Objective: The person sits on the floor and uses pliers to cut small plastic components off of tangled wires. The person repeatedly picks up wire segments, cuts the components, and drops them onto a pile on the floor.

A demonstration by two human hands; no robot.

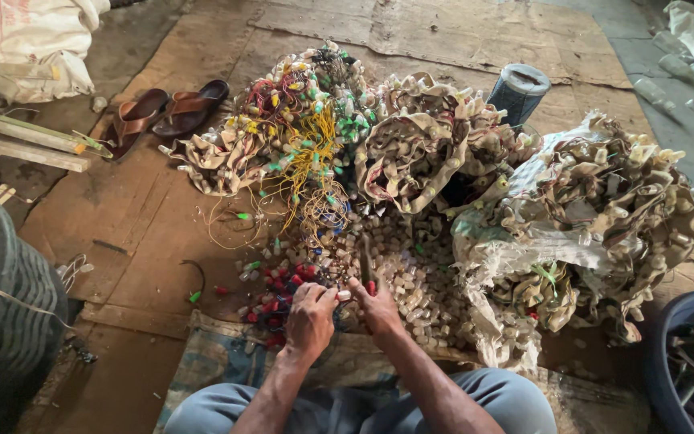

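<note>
**Two hands pinch a small bulb cap at the foot of a lamp-string heap**

A white printed sack (30, 44) slumps at 10 o'clock, its lettering too small to tell. A dark ribbed cylinder with a pale lid (518, 92) stands at 1 o'clock, and clear plastic bottles (672, 68) lie toward 2 o'clock beside another white bag.

The left hand (310, 319) and right hand (377, 305) meet just below centre, fingers curled and pressed close together, pinching a small white piece (344, 295) between them; a red cap (370, 286) shows at the right fingertips. Directly at 12 o'clock from the hands lies a spread of loose pale caps (419, 277), with red ones (283, 289) toward 9 o'clock. Beyond rise tangled bundles of wired bulb holders (435, 145), coloured at the left, beige at the right.

A dark tyre (10, 313) hems the 8 o'clock edge, a blue tub (684, 354) the 4 o'clock corner. Brown sandals (166, 112) sit at 11 o'clock; bare cardboard floor (130, 233) opens at 9 o'clock.
</note>
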